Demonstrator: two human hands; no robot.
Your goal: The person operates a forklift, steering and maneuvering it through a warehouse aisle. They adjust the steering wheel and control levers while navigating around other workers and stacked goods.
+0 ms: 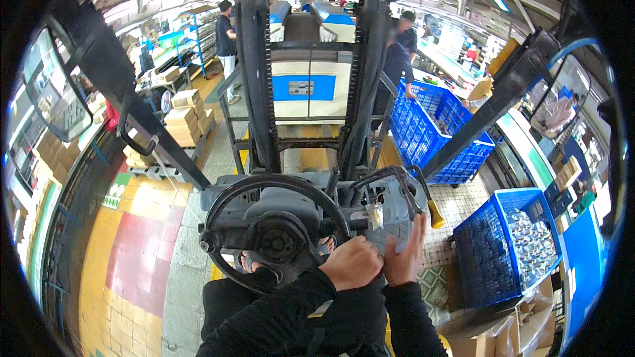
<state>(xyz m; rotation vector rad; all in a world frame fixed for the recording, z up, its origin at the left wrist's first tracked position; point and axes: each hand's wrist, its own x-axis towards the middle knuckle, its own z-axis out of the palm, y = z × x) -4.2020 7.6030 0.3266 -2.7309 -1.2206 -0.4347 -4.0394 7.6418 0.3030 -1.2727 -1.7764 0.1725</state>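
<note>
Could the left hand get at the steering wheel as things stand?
Probably yes. The left hand is closed beside the steering wheel rim, with nothing visible between them.

We see a workshop floor (142, 261) spread under the forklift (311, 218), and we place the rest by that machine. To its left the floor is tiled in yellow and red squares, with a grey concrete strip just beside the machine. Further left and ahead, a pallet (155, 172) rests on the floor and bears stacked cardboard boxes (185, 119). To the forklift's right, a blue plastic crate (506, 244) filled with shiny pieces sits on the floor, and another blue crate (436, 129) stands ahead of it.
</note>
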